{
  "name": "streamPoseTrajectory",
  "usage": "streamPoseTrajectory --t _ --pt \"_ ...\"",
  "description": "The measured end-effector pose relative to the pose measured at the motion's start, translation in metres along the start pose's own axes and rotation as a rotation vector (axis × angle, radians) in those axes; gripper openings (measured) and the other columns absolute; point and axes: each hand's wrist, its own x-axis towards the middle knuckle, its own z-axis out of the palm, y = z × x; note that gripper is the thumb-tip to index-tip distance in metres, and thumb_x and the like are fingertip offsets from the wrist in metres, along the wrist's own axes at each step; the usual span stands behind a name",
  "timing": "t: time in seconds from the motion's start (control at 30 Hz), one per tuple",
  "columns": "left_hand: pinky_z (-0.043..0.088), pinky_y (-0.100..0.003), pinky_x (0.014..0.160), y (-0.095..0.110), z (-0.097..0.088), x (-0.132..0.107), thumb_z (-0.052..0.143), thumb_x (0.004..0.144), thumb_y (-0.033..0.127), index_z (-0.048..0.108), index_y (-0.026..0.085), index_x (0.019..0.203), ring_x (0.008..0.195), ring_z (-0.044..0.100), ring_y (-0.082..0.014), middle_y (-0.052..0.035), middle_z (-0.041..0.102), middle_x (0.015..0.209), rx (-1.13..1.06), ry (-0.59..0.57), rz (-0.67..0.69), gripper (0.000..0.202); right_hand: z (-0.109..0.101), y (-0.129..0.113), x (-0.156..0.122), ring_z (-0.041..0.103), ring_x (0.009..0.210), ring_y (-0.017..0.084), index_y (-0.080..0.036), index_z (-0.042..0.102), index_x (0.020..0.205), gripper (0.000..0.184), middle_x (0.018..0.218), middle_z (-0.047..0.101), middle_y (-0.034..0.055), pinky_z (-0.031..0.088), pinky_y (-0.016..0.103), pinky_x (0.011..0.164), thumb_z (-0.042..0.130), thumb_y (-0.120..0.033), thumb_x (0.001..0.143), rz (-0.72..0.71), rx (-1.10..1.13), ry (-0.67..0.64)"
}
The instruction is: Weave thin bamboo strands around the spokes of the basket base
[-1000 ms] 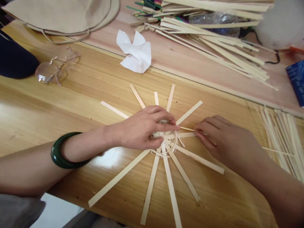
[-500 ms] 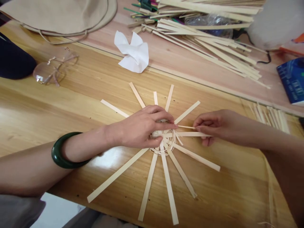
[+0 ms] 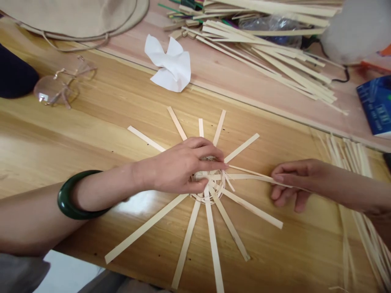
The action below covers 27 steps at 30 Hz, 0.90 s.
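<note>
A round woven base of pale bamboo strips [image 3: 210, 201] lies on the wooden table, its flat spokes fanning out on all sides. Over its centre rests my left hand [image 3: 191, 165], fingers curved and thumb apart, holding the weave down; the palm hides part of the middle. A thin bamboo weaving strip [image 3: 249, 171] runs from under my left index fingertip out to the right. My right hand [image 3: 297, 179] pinches that strip between thumb and forefinger, its other fingers loosely curled. Close by it is the tip of one flat spoke [image 3: 241, 176].
Thin strips [image 3: 363, 228] lie in a bundle at the right, beneath my right forearm. Farther back are a heap of bamboo strips [image 3: 281, 65], folded white paper [image 3: 171, 65], a blue box [image 3: 377, 108], glasses [image 3: 62, 85], a dark blue object [image 3: 15, 73] and a beige cloth item [image 3: 76, 16].
My right hand has moved to the right and slightly nearer, and a longer stretch of the thin strip now shows between the hands. My left hand stays on the centre.
</note>
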Motion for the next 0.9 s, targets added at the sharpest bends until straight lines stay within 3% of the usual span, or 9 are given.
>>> streamPoseTrajectory --t 0.13,0.27,0.4,0.57,0.73,0.9 --pt "0.037 -0.041 0.110 0.000 0.000 0.000 0.055 0.090 0.025 0.060 0.021 0.133 0.122 0.047 -0.0263 -0.0072 0.058 0.134 0.003 -0.005 -0.008 0.043 0.004 0.021 -0.012 0.058 0.057 0.013 -0.018 0.071 0.082 0.052 0.074 0.068 0.0067 0.045 0.023 0.048 0.053 -0.066 0.087 -0.126 -0.220 0.294" --pt "0.037 -0.040 0.110 0.000 0.001 0.000 0.057 0.089 0.024 0.059 0.022 0.134 0.122 0.048 -0.0259 -0.0069 0.058 0.134 0.008 0.011 0.000 0.045 0.005 0.039 -0.009 0.059 0.075 0.015 -0.023 0.072 0.094 0.049 0.092 0.070 0.0064 0.048 0.025 0.065 0.065 -0.068 0.077 -0.266 -0.330 0.550" --pt "0.037 -0.041 0.109 -0.001 0.002 -0.001 0.058 0.088 0.024 0.059 0.022 0.134 0.122 0.048 -0.0260 -0.0071 0.058 0.133 0.013 0.012 -0.003 0.046 0.007 0.042 -0.006 0.058 0.072 0.014 -0.022 0.070 0.105 0.054 0.086 0.066 0.0057 0.047 0.025 0.061 0.064 -0.068 0.079 -0.354 -0.398 0.638" --pt "0.039 -0.042 0.108 0.000 0.001 0.000 0.056 0.089 0.024 0.059 0.022 0.133 0.121 0.049 -0.0261 -0.0076 0.059 0.132 0.015 0.028 0.013 0.044 0.001 0.031 -0.007 0.063 0.085 0.017 -0.023 0.074 0.087 0.040 0.100 0.067 0.0101 0.047 0.028 0.064 0.056 -0.059 0.090 -0.625 -0.635 0.688" --pt "0.038 -0.042 0.109 0.001 0.000 0.000 0.056 0.088 0.022 0.059 0.022 0.133 0.122 0.048 -0.0264 -0.0070 0.058 0.134 0.012 0.007 -0.018 0.045 -0.011 0.037 0.003 0.065 0.089 0.017 -0.026 0.071 0.097 0.027 0.105 0.067 0.0064 0.050 0.030 0.071 0.057 -0.049 0.092 -0.679 -0.724 0.704" --pt "0.038 -0.041 0.109 0.001 0.002 0.000 0.057 0.089 0.024 0.058 0.023 0.134 0.121 0.049 -0.0257 -0.0066 0.059 0.133 0.005 0.011 -0.010 0.046 0.000 0.052 0.006 0.065 0.099 0.022 -0.027 0.067 0.099 0.021 0.109 0.066 0.0037 0.052 0.036 0.080 0.058 -0.044 0.091 -0.727 -0.898 0.816"
